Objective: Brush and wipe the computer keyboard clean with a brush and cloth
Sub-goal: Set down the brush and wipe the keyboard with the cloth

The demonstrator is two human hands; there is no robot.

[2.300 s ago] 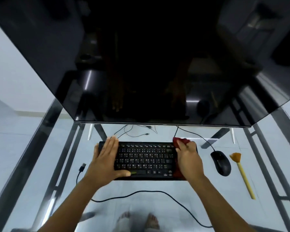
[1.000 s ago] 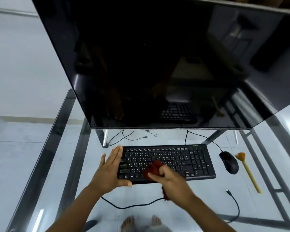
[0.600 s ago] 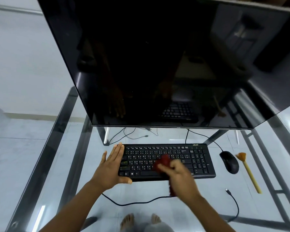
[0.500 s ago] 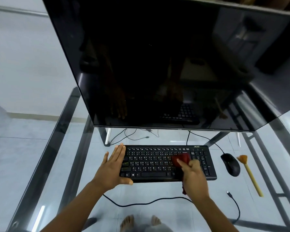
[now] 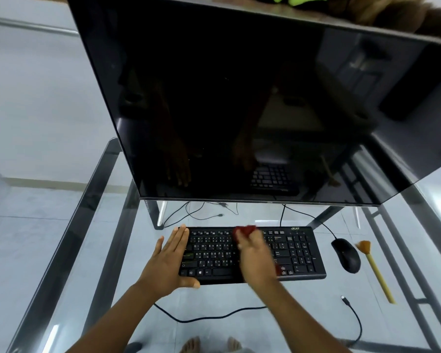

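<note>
Wiping step: my right hand (image 5: 255,256) grips the red cloth (image 5: 245,230) at the keyboard (image 5: 298,253) top row; my left hand (image 5: 167,261) lies flat on its left end. Next I'd say the numpad needs a sweep.

An "acer" logo (image 5: 295,228) sits on the top edge of the keyboard (image 5: 299,253), lower right of centre in the frame. Its key legends (image 5: 209,254) read Q, W, E, then A, S, D, F, G, then Z, X, C, V; the remaining keys are too small to read.

Glass desk (image 5: 69,289), steel frame; pale tiled floor (image 5: 23,238).
</note>
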